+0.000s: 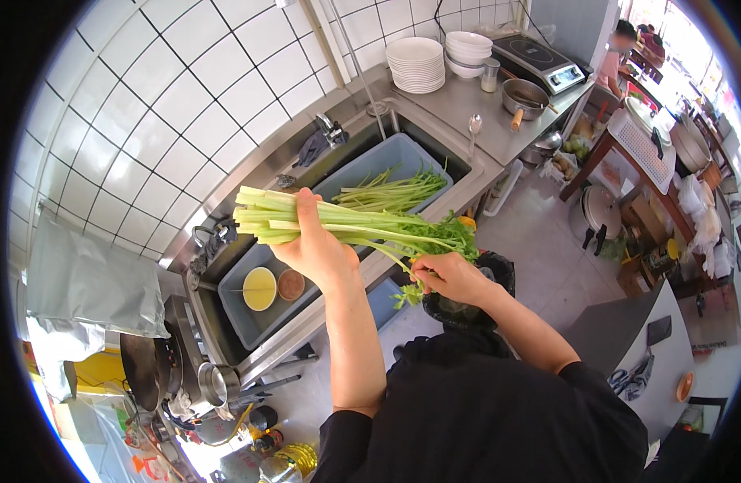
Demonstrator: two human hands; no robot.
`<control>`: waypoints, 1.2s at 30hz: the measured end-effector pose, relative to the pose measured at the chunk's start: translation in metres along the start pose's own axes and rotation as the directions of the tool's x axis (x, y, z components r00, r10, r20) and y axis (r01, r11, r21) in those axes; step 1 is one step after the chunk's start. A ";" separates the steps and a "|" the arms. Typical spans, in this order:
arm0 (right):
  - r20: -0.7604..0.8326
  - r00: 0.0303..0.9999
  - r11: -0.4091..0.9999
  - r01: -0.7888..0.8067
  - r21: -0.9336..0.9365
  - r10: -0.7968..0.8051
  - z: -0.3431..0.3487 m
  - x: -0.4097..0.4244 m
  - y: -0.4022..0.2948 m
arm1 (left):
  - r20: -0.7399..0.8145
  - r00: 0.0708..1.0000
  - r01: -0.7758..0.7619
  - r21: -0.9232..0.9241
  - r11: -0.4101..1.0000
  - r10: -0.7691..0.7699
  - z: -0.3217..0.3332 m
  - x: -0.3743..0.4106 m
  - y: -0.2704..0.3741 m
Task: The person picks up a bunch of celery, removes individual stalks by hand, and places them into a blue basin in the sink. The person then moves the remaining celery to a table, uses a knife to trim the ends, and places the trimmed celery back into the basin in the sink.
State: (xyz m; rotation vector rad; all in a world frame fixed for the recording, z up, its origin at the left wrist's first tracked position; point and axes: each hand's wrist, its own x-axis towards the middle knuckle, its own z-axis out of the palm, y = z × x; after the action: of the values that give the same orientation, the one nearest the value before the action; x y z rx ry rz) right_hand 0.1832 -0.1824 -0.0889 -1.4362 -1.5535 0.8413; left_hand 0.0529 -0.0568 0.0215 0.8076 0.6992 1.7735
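Observation:
My left hand (313,244) grips a thick bundle of celery stalks (265,216), its cut pale ends pointing left and its leafy tops to the right. The bundle is held up over the front rim of the double sink (428,214). Under the leaves, my right hand (452,278) is closed on a drooping celery stalk (394,256) with leaves hanging below; the fingertips are partly hidden. More celery stalks (394,192) lie in a grey-blue plastic tub (410,151) in the farther basin. A second tub (237,326) in the nearer basin holds a yellow-filled bowl (260,290) and a reddish-brown-filled bowl (291,284).
A black-lined bin (503,271) stands below my right hand. The steel counter carries stacked plates (415,63), bowls (468,51), a saucepan (524,99) and an induction cooker (536,60). Woks (144,368) sit left. A person (615,60) is in the background.

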 end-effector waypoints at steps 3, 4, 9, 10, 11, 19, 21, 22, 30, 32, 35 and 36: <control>0.024 0.997 0.986 0.077 -0.150 -0.075 0.000 -0.001 0.006 | 0.011 1.000 -0.001 0.019 1.000 0.001 -0.002 -0.002 0.000; 0.022 0.996 0.980 0.094 -0.175 -0.091 0.002 -0.001 0.010 | 0.013 1.000 -0.005 0.009 1.000 0.004 -0.001 -0.002 0.000; -0.065 0.969 0.799 -0.156 0.581 0.237 0.023 -0.005 0.041 | -0.010 1.000 -0.020 -0.031 0.999 0.020 0.003 0.001 0.004; -0.016 0.954 0.728 -0.218 0.650 0.300 0.020 -0.006 0.029 | -0.032 0.999 -0.018 -0.009 1.000 0.017 0.005 0.002 0.008; 0.039 0.933 0.647 -0.277 0.710 0.357 0.018 -0.006 0.022 | -0.037 0.999 -0.036 -0.018 0.999 0.035 0.005 0.003 0.008; -0.131 0.990 0.976 -0.030 0.218 0.059 0.026 -0.023 0.025 | -0.094 0.994 -0.058 -0.007 0.998 0.057 0.005 0.008 0.012; -0.206 0.978 0.996 0.035 0.085 -0.017 0.025 -0.023 0.034 | -0.101 0.993 -0.054 0.015 0.998 0.055 0.003 0.012 0.014; -0.241 0.969 0.998 0.062 0.015 -0.056 0.025 -0.023 0.040 | -0.103 0.993 -0.049 0.026 0.998 0.052 0.004 0.012 0.013; -0.415 0.611 0.534 -0.014 0.845 0.674 0.018 -0.026 0.062 | -0.112 0.993 -0.034 0.014 0.999 0.036 -0.009 0.011 -0.006; -0.477 0.649 0.691 -0.105 0.715 0.593 0.002 -0.042 0.073 | -0.111 0.994 -0.025 0.001 1.000 0.025 -0.011 0.016 -0.002; -0.659 0.712 0.951 -0.037 0.308 0.241 -0.014 -0.038 0.056 | -0.121 0.993 -0.006 0.003 1.000 0.006 -0.008 0.015 0.002; -0.699 0.711 0.992 0.023 0.120 0.068 -0.021 -0.034 0.044 | -0.143 0.990 -0.001 0.016 1.000 0.003 -0.002 0.010 0.005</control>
State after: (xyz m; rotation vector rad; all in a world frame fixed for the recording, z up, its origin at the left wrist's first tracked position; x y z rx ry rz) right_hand 0.2210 -0.2119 -0.1243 -1.4495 -0.8752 0.3056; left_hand 0.0461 -0.0495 0.0262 0.6966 0.8073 1.8427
